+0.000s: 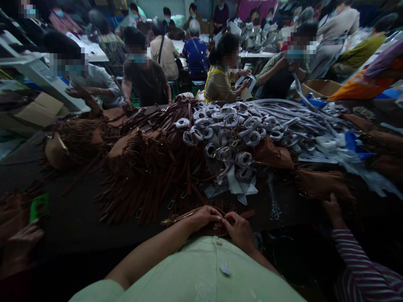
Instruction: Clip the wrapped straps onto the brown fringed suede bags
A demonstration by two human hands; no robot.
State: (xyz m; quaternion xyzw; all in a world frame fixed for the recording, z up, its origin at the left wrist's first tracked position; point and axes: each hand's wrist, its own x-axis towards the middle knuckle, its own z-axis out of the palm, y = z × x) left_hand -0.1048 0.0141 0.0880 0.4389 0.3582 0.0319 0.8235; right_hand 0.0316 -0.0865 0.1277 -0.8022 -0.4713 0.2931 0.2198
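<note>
Close to my body at the table's front edge lies a brown fringed bag (pixel 182 216) with a gold zipper along its top. My left hand (pixel 206 217) is closed in a pinch at the bag's upper edge. Facing it, my right hand (pixel 238 228) also pinches there, and the fingertips nearly meet. The small part between them is mostly hidden; it looks like a brown strap end or a fitting. Just beyond my hands spreads a pile of brown straps (pixel 154 188) with metal clips. Next to it are grey-wrapped coiled straps (pixel 231 120).
More brown fringed bags (pixel 126 144) sit along the dark table (pixel 75 214). At the left, a co-worker's hand (pixel 23 241) is near a green brush-like tool (pixel 39 206). On the right, another hand (pixel 333 209) touches a brown bag (pixel 324 183). Several people work across the table.
</note>
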